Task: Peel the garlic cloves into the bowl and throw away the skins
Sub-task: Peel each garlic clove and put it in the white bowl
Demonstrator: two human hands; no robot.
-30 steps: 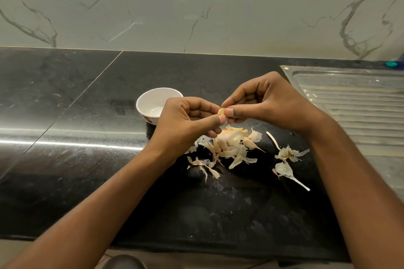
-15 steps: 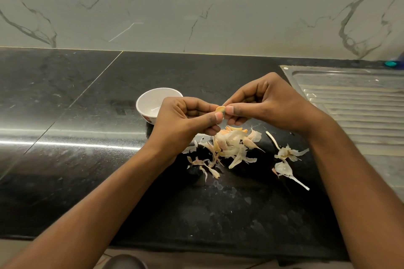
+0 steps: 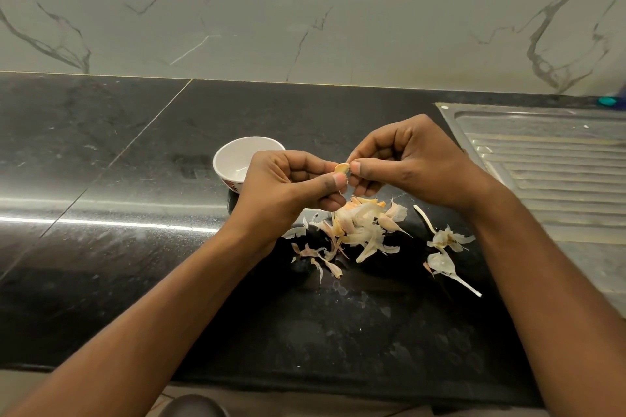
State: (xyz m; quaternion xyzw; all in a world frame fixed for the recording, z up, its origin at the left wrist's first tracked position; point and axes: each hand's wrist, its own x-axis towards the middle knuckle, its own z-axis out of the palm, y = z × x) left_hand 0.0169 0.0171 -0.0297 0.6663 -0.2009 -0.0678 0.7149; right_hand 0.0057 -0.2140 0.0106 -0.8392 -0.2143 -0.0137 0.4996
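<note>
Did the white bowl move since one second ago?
No. The white bowl stands at the same spot, equally far right of the counter seam as before.

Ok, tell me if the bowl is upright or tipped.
Upright: the bowl sits on the counter, open rim up; the left hand hides its right edge.

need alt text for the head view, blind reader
The left hand and right hand pinch a garlic clove above a pile of skins on a black counter. A white bowl sits behind the left hand; a steel drainboard lies at right.
</note>
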